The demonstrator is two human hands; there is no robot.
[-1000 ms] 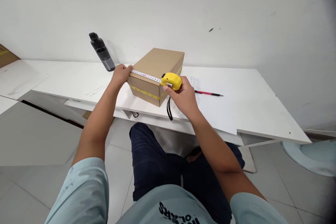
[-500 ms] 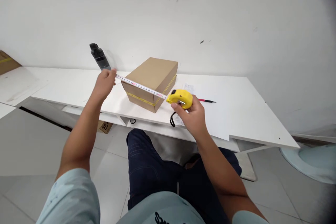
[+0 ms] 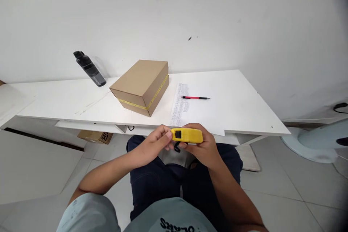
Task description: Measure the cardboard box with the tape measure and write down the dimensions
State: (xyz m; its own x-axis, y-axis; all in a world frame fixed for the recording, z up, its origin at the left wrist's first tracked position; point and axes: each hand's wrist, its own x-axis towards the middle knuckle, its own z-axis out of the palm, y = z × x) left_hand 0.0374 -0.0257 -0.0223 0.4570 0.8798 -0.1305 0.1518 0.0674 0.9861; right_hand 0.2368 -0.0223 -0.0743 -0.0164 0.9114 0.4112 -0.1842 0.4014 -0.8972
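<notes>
Seen from the head camera, a person's right hand (image 3: 206, 149) grips a yellow tape measure (image 3: 191, 135) just past the desk (image 3: 239, 101)'s near edge, above the lap, while the left hand (image 3: 152, 145) bunches its fingers at the case's end, whether pinching cannot be told. On the desk are a cardboard box (image 3: 140, 78), a bottle (image 3: 89, 69), and a pen (image 3: 195, 98) on paper (image 3: 205, 117).

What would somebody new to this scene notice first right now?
Probably the yellow tape measure, just below mid-picture in the right hand, with the left hand at one end. Next, the brown cardboard box on the white desk, then the dark bottle left of it, near the wall.
</notes>
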